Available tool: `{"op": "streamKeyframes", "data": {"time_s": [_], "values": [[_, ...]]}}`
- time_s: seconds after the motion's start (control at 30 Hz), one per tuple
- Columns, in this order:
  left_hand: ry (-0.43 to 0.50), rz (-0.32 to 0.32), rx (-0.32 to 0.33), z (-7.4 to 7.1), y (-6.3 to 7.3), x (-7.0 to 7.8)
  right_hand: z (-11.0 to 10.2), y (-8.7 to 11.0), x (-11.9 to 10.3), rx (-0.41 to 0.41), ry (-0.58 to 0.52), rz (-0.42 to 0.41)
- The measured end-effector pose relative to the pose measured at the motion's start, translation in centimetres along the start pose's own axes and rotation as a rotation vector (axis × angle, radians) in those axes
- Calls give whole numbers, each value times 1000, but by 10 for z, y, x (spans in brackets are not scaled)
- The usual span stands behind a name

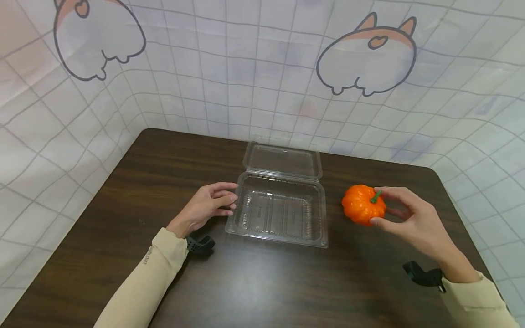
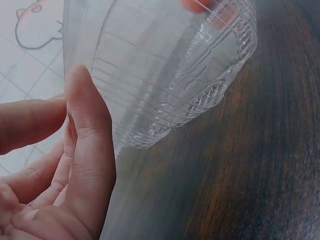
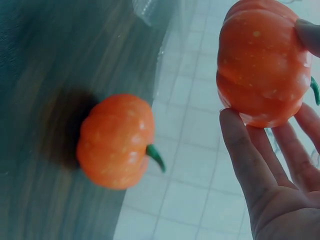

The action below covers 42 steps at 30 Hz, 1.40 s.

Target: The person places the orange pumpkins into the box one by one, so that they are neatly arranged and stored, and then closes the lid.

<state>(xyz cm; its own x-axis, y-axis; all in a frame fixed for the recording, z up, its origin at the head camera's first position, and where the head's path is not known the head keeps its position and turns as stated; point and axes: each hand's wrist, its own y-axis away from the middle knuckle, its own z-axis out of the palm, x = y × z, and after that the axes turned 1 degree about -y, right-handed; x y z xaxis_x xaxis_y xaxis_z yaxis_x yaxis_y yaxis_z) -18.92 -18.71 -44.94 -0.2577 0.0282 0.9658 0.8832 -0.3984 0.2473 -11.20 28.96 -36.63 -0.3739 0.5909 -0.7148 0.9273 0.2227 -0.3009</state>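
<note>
An orange toy pumpkin [image 1: 362,205] with a green stem is held between the thumb and fingers of my right hand [image 1: 414,223], above the right part of the table. In the right wrist view the held pumpkin [image 3: 265,65] is raised, while a second orange pumpkin [image 3: 117,142] sits lower, on the tabletop; the head view does not show this one separately. My left hand [image 1: 209,205] pinches the left rim of a clear plastic clamshell box [image 1: 326,214]. Its lid [image 1: 283,159] lies folded back, away from me. Nothing lies inside the box.
The dark wood table [image 1: 254,282] ends at a white gridded cloth [image 1: 246,82] hung behind it and along both sides. A dark band [image 1: 201,246] is on the left wrist, another band [image 1: 424,275] on the right.
</note>
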Motion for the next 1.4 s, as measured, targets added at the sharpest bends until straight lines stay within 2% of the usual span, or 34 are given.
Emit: {"op": "streamKeyframes", "data": {"time_s": [0.4, 0.73, 1.13, 1.4], "values": [[0, -5, 13, 0, -1, 0, 16, -33, -22, -55, -44, 11], [14, -1, 14, -1, -3, 0, 37, -59, -34, -98, -131, -35], [18, 6, 9, -2, -2, -3, 62, -88, -43, -157, -146, -63], [12, -4, 19, -2, -3, -2, 81, -101, -49, -200, -207, -30]]}}
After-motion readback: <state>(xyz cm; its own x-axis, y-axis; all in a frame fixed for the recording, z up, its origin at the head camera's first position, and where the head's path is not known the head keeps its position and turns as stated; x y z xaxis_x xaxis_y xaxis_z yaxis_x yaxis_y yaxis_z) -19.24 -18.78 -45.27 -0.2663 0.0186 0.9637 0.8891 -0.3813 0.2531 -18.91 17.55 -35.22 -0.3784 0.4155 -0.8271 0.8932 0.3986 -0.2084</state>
